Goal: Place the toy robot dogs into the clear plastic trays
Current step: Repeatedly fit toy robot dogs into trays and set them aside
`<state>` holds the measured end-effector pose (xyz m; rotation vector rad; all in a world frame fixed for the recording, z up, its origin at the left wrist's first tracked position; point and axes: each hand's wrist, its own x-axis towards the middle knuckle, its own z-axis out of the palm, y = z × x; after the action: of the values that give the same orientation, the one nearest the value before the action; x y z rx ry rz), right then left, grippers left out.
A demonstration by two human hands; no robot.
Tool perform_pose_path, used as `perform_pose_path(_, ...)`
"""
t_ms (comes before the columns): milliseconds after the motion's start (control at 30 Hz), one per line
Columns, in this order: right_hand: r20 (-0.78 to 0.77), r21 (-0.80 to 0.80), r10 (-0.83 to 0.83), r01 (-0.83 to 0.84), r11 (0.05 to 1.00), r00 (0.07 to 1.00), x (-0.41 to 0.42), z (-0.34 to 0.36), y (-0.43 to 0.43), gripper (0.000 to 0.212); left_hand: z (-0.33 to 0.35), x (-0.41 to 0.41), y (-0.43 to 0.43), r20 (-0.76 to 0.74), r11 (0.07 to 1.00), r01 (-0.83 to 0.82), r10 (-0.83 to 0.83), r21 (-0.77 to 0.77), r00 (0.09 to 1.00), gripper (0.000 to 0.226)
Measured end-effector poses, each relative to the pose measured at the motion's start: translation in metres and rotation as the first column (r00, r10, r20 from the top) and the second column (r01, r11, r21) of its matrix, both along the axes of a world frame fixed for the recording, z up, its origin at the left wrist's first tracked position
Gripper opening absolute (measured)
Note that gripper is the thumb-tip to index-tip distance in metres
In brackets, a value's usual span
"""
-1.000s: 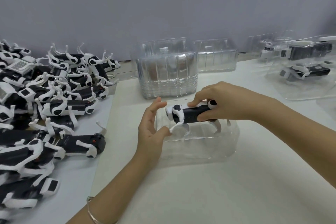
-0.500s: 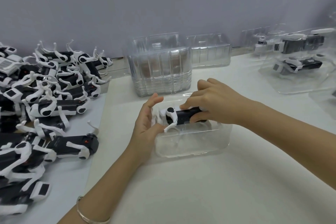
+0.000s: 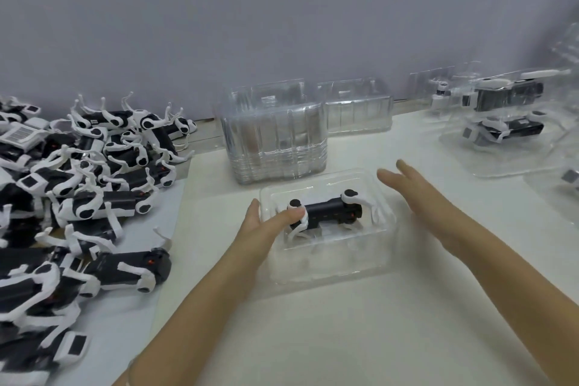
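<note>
The left hand (image 3: pixel 260 229) pinches the near-left end of the clear tray (image 3: pixel 329 274). Its thumb (image 3: pixel 293 215) is hooked over the rim and touches the white front of the toy robot dog (image 3: pixel 329 208), while the fingers lie against the outside of the wall. The dog lies lengthwise in the tray's hollow, running away from the thumb toward the far end, and looks seated.

Past that far end, across the tray from the grip, the right hand (image 3: pixel 416 194) hangs with its fingers spread and straight. It holds nothing and is blurred, just beside the tray.

Directly beyond the grip stands a stack of empty trays (image 3: pixel 272 135), with one more empty tray (image 3: pixel 357 106) behind it. Further out on the right hand's side, filled trays (image 3: pixel 507 116) are piled, each with a dog inside. On the opposite side, behind the left wrist, lies a large heap of loose dogs (image 3: pixel 78 182).

This dog appears placed and a few others are done. Most of the heap is not yet packed, so the task seems far from finished.
</note>
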<state>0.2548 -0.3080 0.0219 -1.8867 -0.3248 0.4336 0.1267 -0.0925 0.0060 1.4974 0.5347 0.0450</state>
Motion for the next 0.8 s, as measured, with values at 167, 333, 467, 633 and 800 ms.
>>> perform_pose_path(167, -0.03, 0.323, 0.177, -0.158, 0.933, 0.984, -0.022, -0.003, 0.012, 0.054, -0.002, 0.011, -0.014, 0.255, 0.995, -0.081, 0.065, 0.05, 0.965, 0.069)
perform_pose_path(333, 0.12, 0.549, 0.007, -0.072, 0.832, 0.993, -0.026, -0.006, 0.02, 0.075, 0.003, 0.006, -0.02, 0.476, 0.957, -0.248, 0.15, 0.15, 0.866, 0.102)
perform_pose_path(467, 0.129, 0.597, -0.066, -0.024, 0.802, 0.989, -0.036, -0.023, 0.025, 0.07, -0.001, 0.002, -0.026, 0.532, 0.924, -0.322, 0.171, 0.205, 0.829, 0.089)
perform_pose_path(633, 0.08, 0.604, -0.078, 0.014, 0.797, 0.994, -0.038, -0.032, 0.029, 0.059, -0.003, -0.002, -0.033, 0.54, 0.904, -0.341, 0.158, 0.257, 0.827, 0.082)
perform_pose_path(800, -0.054, 0.646, -0.073, 0.09, 0.758, 0.996, -0.033, -0.026, 0.03, 0.065, 0.014, -0.003, -0.036, 0.477, 0.88, -0.303, 0.103, 0.365, 0.873, 0.088)
